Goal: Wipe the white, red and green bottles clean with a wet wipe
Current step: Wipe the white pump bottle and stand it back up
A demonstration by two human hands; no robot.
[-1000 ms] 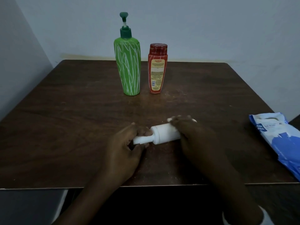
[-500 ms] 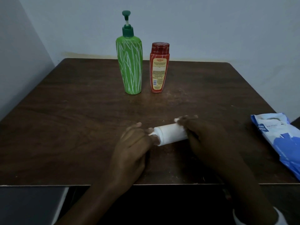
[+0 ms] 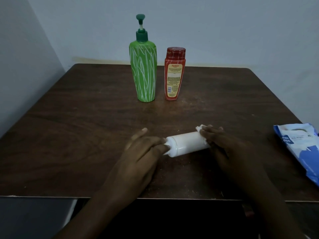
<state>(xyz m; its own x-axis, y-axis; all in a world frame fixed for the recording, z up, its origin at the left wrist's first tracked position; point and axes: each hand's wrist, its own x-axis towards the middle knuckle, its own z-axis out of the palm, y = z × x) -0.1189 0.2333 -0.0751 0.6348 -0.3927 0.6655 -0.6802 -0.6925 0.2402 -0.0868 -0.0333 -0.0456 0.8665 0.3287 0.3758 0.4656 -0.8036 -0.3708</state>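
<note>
Here, white bottle (image 3: pixel 187 144) lies on its side near front edge of dark table (image 3: pixel 86 135), pinned for wiping. Left hand (image 3: pixel 143 152) clasps cap end, steadying it. Right hand (image 3: pixel 224 145) closes around base, pressing wet wipe (image 3: pixel 200 128) (white corner peeks past fingers). Green bottle (image 3: pixel 144 71) and red bottle (image 3: pixel 174 75) stand upright behind, seemingly awaiting turn. Wipes pack (image 3: pixel 300 145) lies at right edge, within reach.
</note>
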